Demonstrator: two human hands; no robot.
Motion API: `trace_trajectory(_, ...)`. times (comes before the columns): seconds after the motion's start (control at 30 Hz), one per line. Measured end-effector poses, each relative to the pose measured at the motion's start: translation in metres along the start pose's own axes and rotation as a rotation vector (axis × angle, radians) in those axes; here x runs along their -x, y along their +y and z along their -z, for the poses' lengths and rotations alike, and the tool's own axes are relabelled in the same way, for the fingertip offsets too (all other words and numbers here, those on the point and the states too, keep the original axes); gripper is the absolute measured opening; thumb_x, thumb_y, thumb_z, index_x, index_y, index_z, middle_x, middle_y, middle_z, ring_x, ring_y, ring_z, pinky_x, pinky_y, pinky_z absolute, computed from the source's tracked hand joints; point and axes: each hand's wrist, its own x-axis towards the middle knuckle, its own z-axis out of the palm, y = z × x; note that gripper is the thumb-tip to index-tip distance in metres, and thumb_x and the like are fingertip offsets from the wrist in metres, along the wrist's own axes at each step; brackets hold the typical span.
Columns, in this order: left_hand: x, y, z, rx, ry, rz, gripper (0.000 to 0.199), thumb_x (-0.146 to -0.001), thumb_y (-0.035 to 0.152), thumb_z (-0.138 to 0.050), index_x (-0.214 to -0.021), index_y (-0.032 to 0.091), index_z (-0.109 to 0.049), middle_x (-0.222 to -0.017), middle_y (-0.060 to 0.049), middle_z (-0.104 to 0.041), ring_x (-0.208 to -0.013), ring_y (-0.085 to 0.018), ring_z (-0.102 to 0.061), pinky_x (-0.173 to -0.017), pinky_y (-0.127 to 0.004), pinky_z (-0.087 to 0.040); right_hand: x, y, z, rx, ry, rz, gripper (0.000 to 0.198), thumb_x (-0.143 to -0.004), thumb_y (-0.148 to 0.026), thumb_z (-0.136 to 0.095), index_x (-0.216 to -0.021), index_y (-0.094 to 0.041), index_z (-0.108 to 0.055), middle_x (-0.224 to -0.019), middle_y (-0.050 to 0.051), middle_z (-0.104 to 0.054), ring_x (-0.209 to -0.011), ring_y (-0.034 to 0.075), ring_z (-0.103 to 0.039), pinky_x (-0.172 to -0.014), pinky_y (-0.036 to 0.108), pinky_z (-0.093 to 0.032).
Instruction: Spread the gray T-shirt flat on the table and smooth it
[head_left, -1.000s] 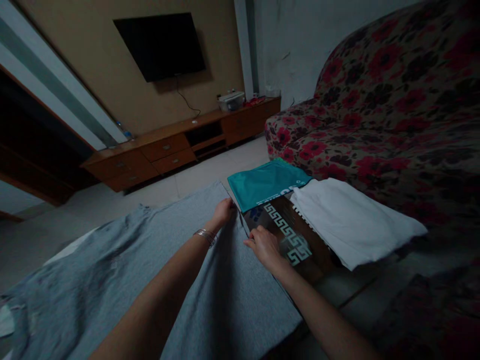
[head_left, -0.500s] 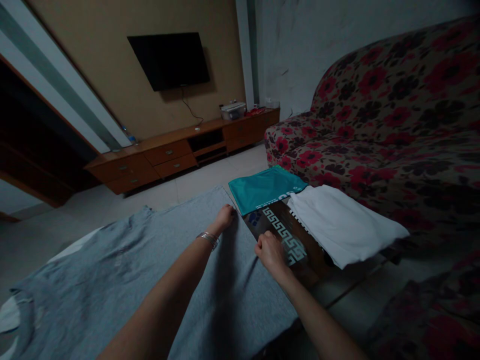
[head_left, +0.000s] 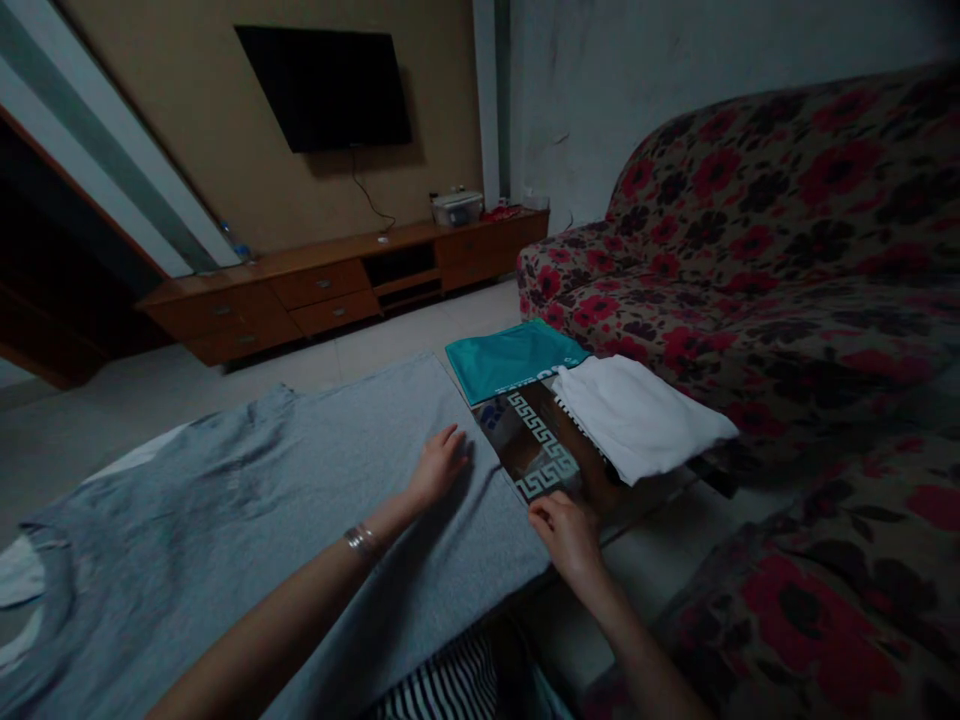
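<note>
A grey T-shirt lies spread over a low table, its neck opening at the lower left and its hem toward the right. My left hand, with bracelets at the wrist, rests on the cloth near the hem, fingers stretched out and holding nothing. At the hem's edge, my right hand is closed in a pinch on the grey cloth. Just beyond the hem are a folded teal garment with white lettering and a folded white garment.
Between the garments shows the dark glass tabletop with a pale key pattern. A flowered sofa stands at the right. Across the tiled floor is a wooden TV cabinet below a wall television. Striped cloth appears at the bottom.
My left hand has opened from a closed grip and drawn back slightly from the hem. My right hand has moved a little toward me along the edge. The view has shifted slightly.
</note>
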Motion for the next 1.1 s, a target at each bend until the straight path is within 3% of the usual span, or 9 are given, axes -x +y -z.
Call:
trace_trajectory(0.13, 0.050, 0.011, -0.001, -0.078, -0.059, 0.069, 0.044, -0.086, 0.024, -0.056, -0.129, 0.018, -0.051, -0.143, -0.013, -0.043, -0.130, -0.029, -0.041, -0.106, -0.046, -0.036, 0.010, -0.015, -0.007, 0.165, 0.054, -0.039, 0.010, -0.082, -0.025, -0.065, -0.090, -0.019, -0.068, -0.095, 0.006, -0.061, -0.090, 0.019, -0.060, -0.078, 0.028, -0.043)
trace_trajectory(0.23, 0.066, 0.018, -0.003, -0.124, -0.073, 0.100, 0.043, -0.087, 0.026, -0.054, -0.129, 0.019, -0.051, -0.145, -0.011, -0.043, -0.132, -0.028, -0.039, -0.107, -0.046, -0.034, 0.012, -0.019, -0.008, 0.198, 0.069, -0.012, 0.010, -0.079, -0.025, -0.068, -0.088, -0.020, -0.067, -0.093, 0.006, -0.061, -0.093, 0.020, -0.058, -0.079, 0.027, -0.043)
trace_trajectory(0.47, 0.070, 0.034, -0.007, -0.190, -0.073, 0.112, 0.042, -0.091, 0.031, -0.051, -0.132, 0.027, -0.051, -0.146, -0.009, -0.040, -0.135, -0.032, -0.032, -0.107, -0.051, -0.031, 0.020, -0.012, -0.010, 0.135, 0.141, 0.113, 0.011, -0.082, -0.021, -0.063, -0.091, -0.020, -0.070, -0.092, 0.006, -0.060, -0.093, 0.020, -0.056, -0.084, 0.027, -0.043)
trace_trajectory(0.57, 0.073, 0.035, -0.009, -0.176, -0.067, 0.114, 0.041, -0.091, 0.031, -0.050, -0.133, 0.028, -0.050, -0.146, -0.010, -0.039, -0.135, -0.034, -0.031, -0.106, -0.056, -0.029, 0.023, -0.005, -0.013, 0.097, 0.157, 0.163, 0.012, -0.085, -0.019, -0.057, -0.084, -0.019, -0.069, -0.090, 0.006, -0.061, -0.091, 0.019, -0.056, -0.084, 0.028, -0.043)
trace_trajectory(0.73, 0.076, 0.035, -0.009, -0.101, -0.040, 0.108, 0.041, -0.091, 0.030, -0.050, -0.132, 0.026, -0.050, -0.146, -0.012, -0.038, -0.136, -0.036, -0.029, -0.106, -0.061, -0.026, 0.031, 0.006, -0.015, 0.150, 0.242, 0.081, 0.022, -0.087, -0.024, -0.051, -0.072, -0.017, -0.064, -0.080, 0.007, -0.061, -0.082, 0.020, -0.057, -0.080, 0.030, -0.045)
trace_trajectory(0.87, 0.083, 0.040, 0.001, -0.029, -0.062, 0.135, 0.041, -0.089, 0.031, -0.053, -0.129, 0.024, -0.052, -0.146, -0.014, -0.038, -0.137, -0.035, -0.029, -0.108, -0.061, -0.025, 0.046, 0.007, -0.014, 0.234, 0.192, 0.102, 0.027, -0.088, -0.035, -0.050, -0.074, -0.019, -0.066, -0.082, 0.009, -0.063, -0.084, 0.023, -0.058, -0.081, 0.032, -0.045)
trace_trajectory(0.97, 0.111, 0.046, 0.014, 0.049, -0.034, 0.182, 0.045, -0.089, 0.034, -0.054, -0.131, 0.021, -0.051, -0.147, -0.016, -0.037, -0.137, -0.033, -0.030, -0.110, -0.055, -0.027, 0.062, 0.014, -0.017, 0.239, 0.145, 0.110, 0.030, -0.086, -0.043, -0.051, -0.078, -0.019, -0.066, -0.086, 0.011, -0.064, -0.085, 0.024, -0.060, -0.082, 0.035, -0.046)
trace_trajectory(1.1, 0.192, 0.033, 0.036, 0.122, 0.115, 0.261, 0.046, -0.090, 0.038, -0.051, -0.134, 0.023, -0.048, -0.149, -0.013, -0.035, -0.138, -0.028, -0.029, -0.111, -0.050, -0.028, 0.078, 0.037, -0.021, 0.206, 0.108, 0.093, 0.036, -0.082, -0.050, -0.049, -0.082, -0.018, -0.067, -0.094, 0.016, -0.064, -0.092, 0.029, -0.062, -0.084, 0.038, -0.047)
